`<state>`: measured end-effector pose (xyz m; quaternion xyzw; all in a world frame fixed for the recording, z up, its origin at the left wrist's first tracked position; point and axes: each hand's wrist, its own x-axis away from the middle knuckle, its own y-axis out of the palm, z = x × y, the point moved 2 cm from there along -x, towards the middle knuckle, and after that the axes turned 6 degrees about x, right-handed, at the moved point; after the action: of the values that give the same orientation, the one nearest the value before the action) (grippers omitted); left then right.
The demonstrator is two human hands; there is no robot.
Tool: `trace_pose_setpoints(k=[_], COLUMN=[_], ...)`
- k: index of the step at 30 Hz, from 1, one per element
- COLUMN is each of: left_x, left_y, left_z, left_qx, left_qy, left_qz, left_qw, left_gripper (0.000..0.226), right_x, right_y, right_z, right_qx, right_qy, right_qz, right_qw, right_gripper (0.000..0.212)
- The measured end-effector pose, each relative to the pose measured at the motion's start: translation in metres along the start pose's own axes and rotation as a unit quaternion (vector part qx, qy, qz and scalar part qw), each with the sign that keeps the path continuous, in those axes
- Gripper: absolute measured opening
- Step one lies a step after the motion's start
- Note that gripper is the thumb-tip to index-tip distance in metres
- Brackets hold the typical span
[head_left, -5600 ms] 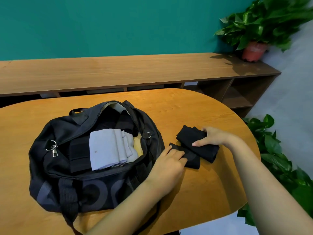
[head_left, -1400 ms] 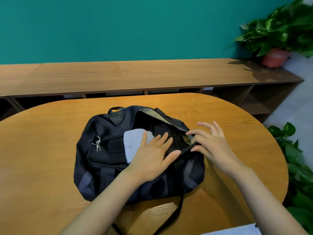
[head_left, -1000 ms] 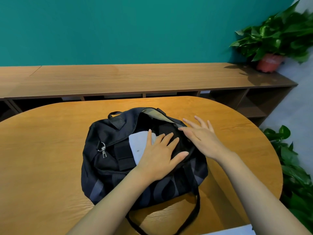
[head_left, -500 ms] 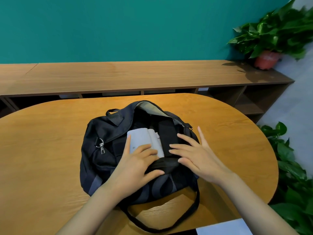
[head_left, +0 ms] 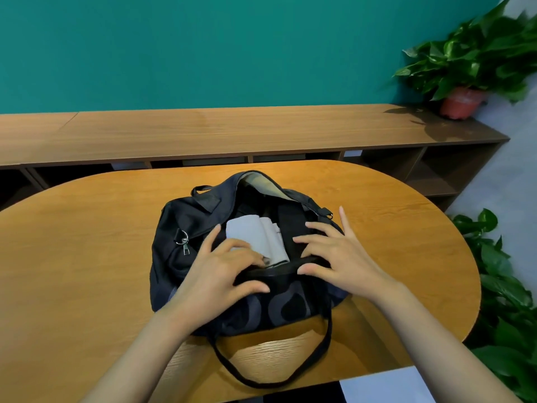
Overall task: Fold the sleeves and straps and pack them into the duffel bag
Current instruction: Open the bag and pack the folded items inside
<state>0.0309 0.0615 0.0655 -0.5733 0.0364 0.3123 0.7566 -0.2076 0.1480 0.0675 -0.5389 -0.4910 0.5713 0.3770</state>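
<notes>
Two bare hands settle folded sleeves inside an open black duffel bag (head_left: 186,216).

The left hand (head_left: 220,274) straddles the bag's near rim, fingers on the grey folded sleeves (head_left: 255,231) inside; whether it pinches the rim, I cannot tell. The right hand (head_left: 343,257) lies wide and flat on the black folded straps (head_left: 290,222) at the opening's right. Best to press evenly, keeping the folds low and square.

One head-worn wide-angle view: faces forward and down, close over the duffel bag (head_left: 186,219) at frame centre, table (head_left: 87,257) across lower half, wall (head_left: 203,48) along top.
</notes>
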Motion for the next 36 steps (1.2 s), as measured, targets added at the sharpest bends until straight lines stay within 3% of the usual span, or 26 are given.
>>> trace_pose_setpoints(k=[4,8,10,14,18,21,23,26,29,31,34,36], left_x=[0.022,0.025,0.022,0.019,0.022,0.028,0.031,0.025,0.015,0.01,-0.009,-0.035], left_y=[-0.017,-0.026,-0.024,-0.018,-0.023,-0.028,-0.038,-0.059,-0.067,-0.068,-0.071,-0.063], left_z=[-0.025,-0.031,-0.031,-0.029,-0.033,-0.041,-0.048,-0.06,-0.067,-0.07,-0.073,-0.078], left_qx=[0.005,0.101,0.126,0.096,0.02,-0.036,-0.046,-0.08,-0.103,-0.092,-0.069,-0.109], left_qy=[-0.009,-0.025,-0.031,-0.024,-0.009,-0.004,-0.004,0.001,-0.025,-0.08,-0.176,-0.218], left_qz=[0.005,0.024,-0.007,-0.091,-0.025,0.003,0.016,0.056,0.046,0.054,0.087,0.066], left_qw=[1.0,0.994,0.991,0.991,0.999,0.999,0.999,0.995,0.993,0.991,0.978,0.968], left_gripper=[0.039,0.028,0.028,0.027,0.031,0.044,0.052,0.052,0.059,0.06,0.042,0.043], right_x=[-0.01,-0.02,-0.022,-0.035,-0.067,-0.073,-0.066,-0.056,-0.055,-0.063,-0.085,-0.105], right_y=[-0.011,-0.015,-0.014,-0.016,-0.004,0.011,0.02,0.03,0.033,0.022,0.0,-0.009], right_z=[0.0,-0.009,-0.014,-0.035,-0.063,-0.061,-0.054,-0.062,-0.073,-0.071,-0.048,-0.028], right_qx=[-0.018,-0.029,-0.041,-0.062,-0.046,-0.034,-0.02,-0.011,-0.012,-0.036,0.01,0.088], right_qy=[-0.032,-0.013,0.001,-0.01,-0.079,-0.065,-0.043,-0.033,-0.035,-0.024,0.036,0.106], right_qz=[0.016,0.004,0.004,0.002,-0.126,-0.207,-0.218,-0.199,-0.185,-0.105,0.103,0.117], right_qw=[0.999,0.999,0.999,0.998,0.988,0.976,0.975,0.979,0.982,0.994,0.994,0.984], right_gripper=[0.038,0.036,0.033,0.058,0.059,0.054,0.057,0.068,0.072,0.066,0.054,0.058])
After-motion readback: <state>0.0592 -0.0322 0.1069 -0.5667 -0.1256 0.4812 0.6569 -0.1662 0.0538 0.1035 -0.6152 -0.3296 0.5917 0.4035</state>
